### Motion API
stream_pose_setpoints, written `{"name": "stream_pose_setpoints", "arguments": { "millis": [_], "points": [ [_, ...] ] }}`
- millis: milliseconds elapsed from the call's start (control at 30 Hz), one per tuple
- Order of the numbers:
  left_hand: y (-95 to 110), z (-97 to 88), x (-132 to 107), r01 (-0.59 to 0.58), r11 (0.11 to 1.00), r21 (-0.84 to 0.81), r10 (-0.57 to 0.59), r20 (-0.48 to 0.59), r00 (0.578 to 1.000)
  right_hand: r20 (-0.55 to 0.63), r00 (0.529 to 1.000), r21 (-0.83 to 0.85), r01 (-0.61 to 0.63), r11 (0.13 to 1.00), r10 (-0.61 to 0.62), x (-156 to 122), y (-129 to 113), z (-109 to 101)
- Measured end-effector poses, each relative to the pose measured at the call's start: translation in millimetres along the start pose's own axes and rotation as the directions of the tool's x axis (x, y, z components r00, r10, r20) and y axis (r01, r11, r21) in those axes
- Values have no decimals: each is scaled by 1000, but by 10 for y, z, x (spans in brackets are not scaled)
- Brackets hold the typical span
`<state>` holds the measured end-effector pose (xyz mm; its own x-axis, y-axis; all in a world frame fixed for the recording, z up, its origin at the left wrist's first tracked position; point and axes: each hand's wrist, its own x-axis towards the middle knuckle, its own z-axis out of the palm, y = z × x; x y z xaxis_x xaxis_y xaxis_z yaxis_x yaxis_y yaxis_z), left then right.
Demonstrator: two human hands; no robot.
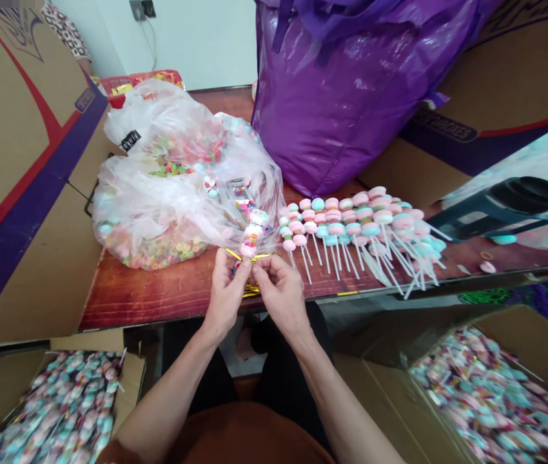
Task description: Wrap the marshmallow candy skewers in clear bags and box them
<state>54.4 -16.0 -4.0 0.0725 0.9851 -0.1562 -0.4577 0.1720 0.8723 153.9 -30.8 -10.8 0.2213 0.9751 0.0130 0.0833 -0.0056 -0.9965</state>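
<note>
My left hand (228, 290) is closed around the lower end of a wrapped marshmallow lollipop (253, 233), which stands upright above my fingers in a clear printed bag. Beside it, my right hand (281, 287) pinches a gold twist tie (263, 256) at the neck of the bag. My fingertips hide the stick and most of the tie. More gold ties (251, 291) lie on the table just under my hands. To the right rests a pile of unwrapped marshmallow lollipops (346, 225), pink and blue, their white sticks pointing toward me.
Plastic bags of gummy candy (158, 200) stand behind my left hand. A big purple bag (351, 96) rises at the back, with a dark tumbler (501, 209) lying at right. Boxes of wrapped candy flank me, at left (129, 393) and right (375, 386). A tall carton (17, 161) borders the left.
</note>
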Motion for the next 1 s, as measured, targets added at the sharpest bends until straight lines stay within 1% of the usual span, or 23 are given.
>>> {"name": "stream_pose_setpoints", "arguments": {
  "millis": [67,133,167,233,267,300,333,367,433,467,533,600,667,733,767,800,833,900,967,1000],
  "points": [
    [-13,-10,20,-62,998,28,62,14,998,-4,1000,-42,8,999,-8,6,8,9],
    [-6,-45,54,-96,995,33,95,12,995,-29,999,-156,24,988,-29,13,4,-29],
    [5,-69,72,-105,994,25,105,-2,994,-44,998,-247,37,968,-49,17,-3,-62],
    [35,-115,99,-127,992,11,127,-34,991,-62,992,-436,68,898,-106,20,-28,-136],
    [50,-134,106,-135,991,7,135,-46,990,-64,988,-498,89,862,-139,18,-45,-166],
    [61,-147,109,-139,990,6,139,-51,989,-57,984,-525,113,844,-168,12,-66,-185],
    [68,-153,107,-141,990,6,142,-48,989,-46,982,-508,135,851,-183,1,-90,-192],
    [68,-152,101,-141,990,5,141,-38,989,-31,984,-445,146,883,-178,-12,-114,-183],
    [52,-132,83,-139,990,8,139,-16,990,8,993,-236,117,965,-118,-44,-161,-129],
    [38,-115,72,-138,990,12,138,-12,990,21,996,-126,86,988,-84,-59,-178,-92],
    [10,-78,51,-132,991,21,132,-16,991,13,999,40,37,999,-38,-79,-196,-23],
    [-6,-45,34,-118,993,19,118,-4,993,-10,999,114,33,993,-32,-83,-187,14],
    [4,-20,19,-86,996,0,86,27,996,-3,1000,146,31,989,-31,-77,-157,9],
    [50,-3,2,-3,999,-46,5,58,998,16,1000,171,22,985,-25,-68,-116,-26],
    [86,3,-7,71,994,-83,-64,80,995,26,999,184,19,983,-25,-65,-97,-50],
    [128,5,-17,166,978,-127,-152,114,982,37,999,196,21,980,-29,-63,-82,-79],
    [174,5,-29,275,946,-173,-249,162,955,50,998,207,32,978,-43,-63,-73,-111],
    [264,-2,-56,481,842,-243,-414,280,866,79,991,209,89,974,-107,-68,-80,-187],
    [327,-6,-86,611,744,-270,-502,378,778,134,976,180,148,972,-173,-78,-114,-268],
    [342,-1,-101,644,718,-265,-522,408,749,167,967,154,167,974,-192,-84,-133,-303]
  ]
}}
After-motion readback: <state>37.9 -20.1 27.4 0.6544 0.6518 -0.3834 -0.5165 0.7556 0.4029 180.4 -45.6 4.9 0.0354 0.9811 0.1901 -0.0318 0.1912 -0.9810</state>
